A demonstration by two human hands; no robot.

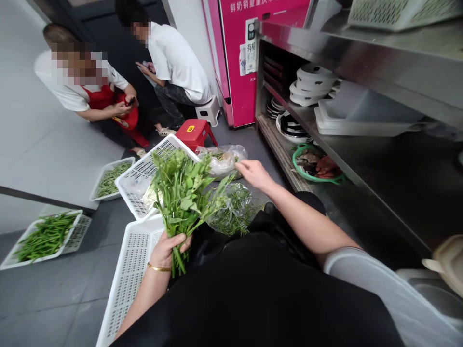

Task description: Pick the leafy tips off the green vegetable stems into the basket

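Observation:
My left hand (167, 249) is wrapped round the stems of a large bunch of leafy greens (186, 193), held upright in front of me. To the right, my right hand (255, 174) is closed with its fingertips pinched together, above the clear plastic bags; what they hold, if anything, is too small to make out. Below it lies a clear plastic bag of thin green stems (233, 212). A second, whitish plastic bag (226, 166) is just beyond. Behind the bunch stands a white perforated basket (125, 185), with pale stems (152, 195) partly hidden by the leaves.
Another white basket (126, 270) is at my left. Farther left are a basket of green beans (117, 178) and a basket of green pods (47, 236). A red stool (193, 132) stands ahead, near two seated people. Metal shelving (347, 149) with dishes and a green basket (298, 168) lines the right.

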